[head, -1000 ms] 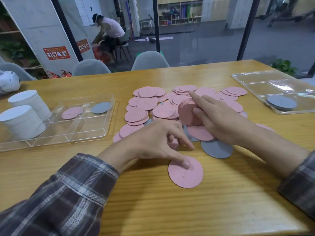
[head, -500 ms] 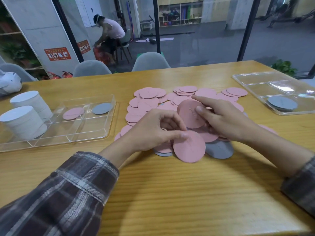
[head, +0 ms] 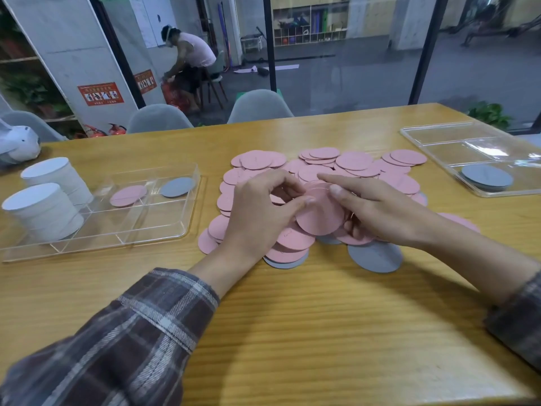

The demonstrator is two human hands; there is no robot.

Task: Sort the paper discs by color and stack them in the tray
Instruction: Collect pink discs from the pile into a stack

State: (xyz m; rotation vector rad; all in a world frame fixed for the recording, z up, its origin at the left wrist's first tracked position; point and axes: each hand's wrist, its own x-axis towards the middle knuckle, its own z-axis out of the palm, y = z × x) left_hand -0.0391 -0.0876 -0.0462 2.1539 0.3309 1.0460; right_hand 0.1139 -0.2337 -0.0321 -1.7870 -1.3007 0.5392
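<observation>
1. Wooden worktop (head: 292,332) nearest, a plaid sleeve (head: 117,341) over it.
2. Both hands, left hand (head: 260,212) and right hand (head: 377,212), pinch a pink stack (head: 320,215) just above the loose pile (head: 354,161).
3. Farther left, the clear tray (head: 158,215) holds one pink disc (head: 128,195) and one grey disc (head: 177,186) in separate compartments.

Soft, even light from overhead leaves my bench (head: 292,317) bright, with a pale sheen on the wood toward 6 o'clock. My left hand (head: 257,212) and right hand (head: 377,212) throw only faint, blurry shadows across the pink discs (head: 319,218). Glare streaks the clear tray (head: 439,136) at 2 o'clock. My sleeves (head: 117,347) at 7 and 4 o'clock look smeared, upright posts (head: 269,54) lean at the edges, and the hall (head: 351,68) beyond is dimmer.
</observation>
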